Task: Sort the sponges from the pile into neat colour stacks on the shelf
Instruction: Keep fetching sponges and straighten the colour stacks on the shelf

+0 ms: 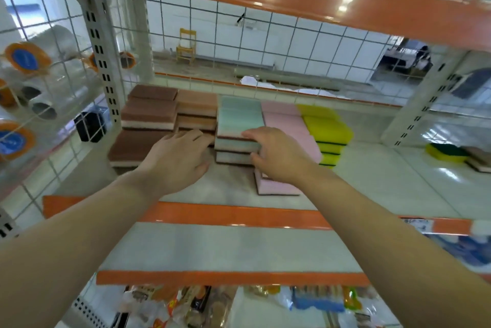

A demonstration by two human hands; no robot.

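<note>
Your right hand [276,153] grips front end of teal stack [239,125] on shelf [231,192]; fingers curled over top sponge, thumb below. Stack's long axis runs away from you. Left hand [178,157] flat, fingers straight, beside stack's left, touching brown sponges [148,112]. Right hand nearer.

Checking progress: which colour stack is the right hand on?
The green stack: the right hand grips its front right corner, between the brown stacks and the pink stack.

Both hands reach onto the shelf [228,192]. The right hand [276,155] grips the green stack [239,125]; the left hand [178,157] lies flat beside it.
</note>
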